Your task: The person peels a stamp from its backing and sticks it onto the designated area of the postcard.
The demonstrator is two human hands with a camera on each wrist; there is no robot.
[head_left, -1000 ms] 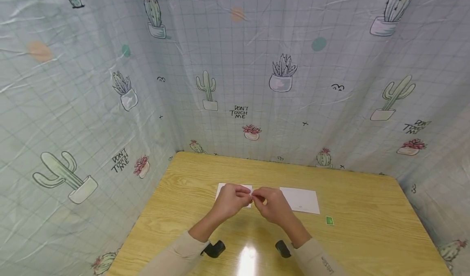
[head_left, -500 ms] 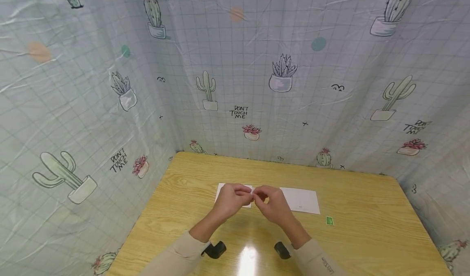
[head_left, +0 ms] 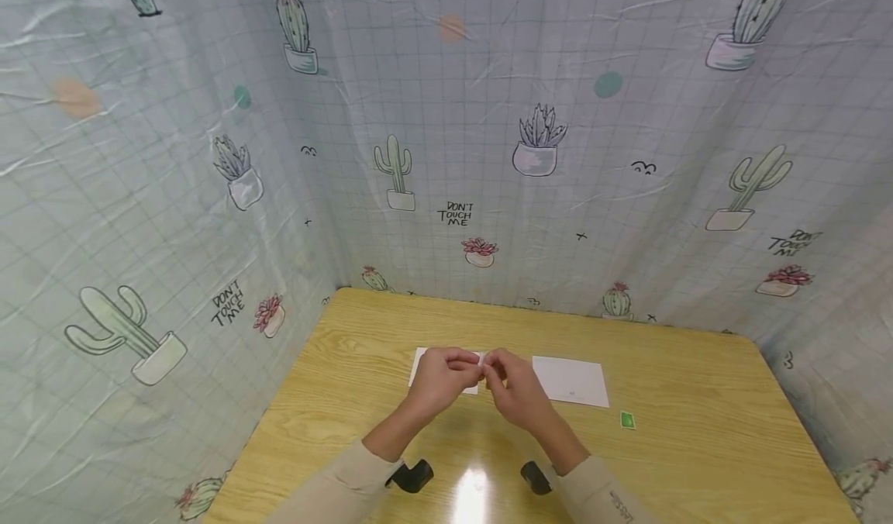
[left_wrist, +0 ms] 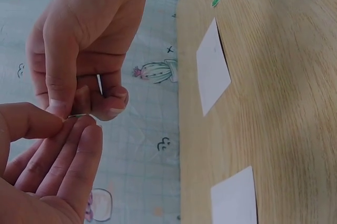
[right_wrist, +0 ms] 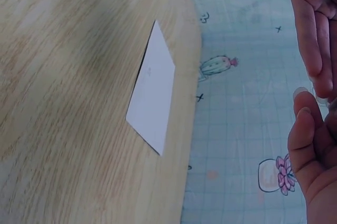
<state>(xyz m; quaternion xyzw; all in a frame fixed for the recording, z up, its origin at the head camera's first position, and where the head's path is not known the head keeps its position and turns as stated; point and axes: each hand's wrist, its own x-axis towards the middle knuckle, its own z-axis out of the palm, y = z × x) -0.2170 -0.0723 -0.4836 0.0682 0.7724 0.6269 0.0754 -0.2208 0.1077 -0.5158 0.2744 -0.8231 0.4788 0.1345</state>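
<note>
My left hand (head_left: 441, 377) and right hand (head_left: 519, 388) meet fingertip to fingertip above the table. Between them both pinch a small, thin, stamp-like piece (left_wrist: 79, 115), seen almost edge-on in the left wrist view with a pale, slightly green edge. Fingers hide most of it. Behind the left hand lies a white card or envelope (head_left: 420, 359), partly covered. Another white one (head_left: 572, 380), bearing a faint small mark, lies flat to the right of the right hand. Right of that rests a small green rectangle with a white border (head_left: 628, 420), resembling a stamp.
The wood-grain table (head_left: 698, 400) ends at a hanging cactus-print curtain (head_left: 418, 245) at the back and sides. Dark wrist-worn camera mounts (head_left: 412, 475) stick out inward from both sleeves. Glare lies on the table's near middle.
The right hand has risen slightly and its fingertips have shifted around the small piece. The left hand stays nearly still. The cards and the green rectangle lie where they were.
</note>
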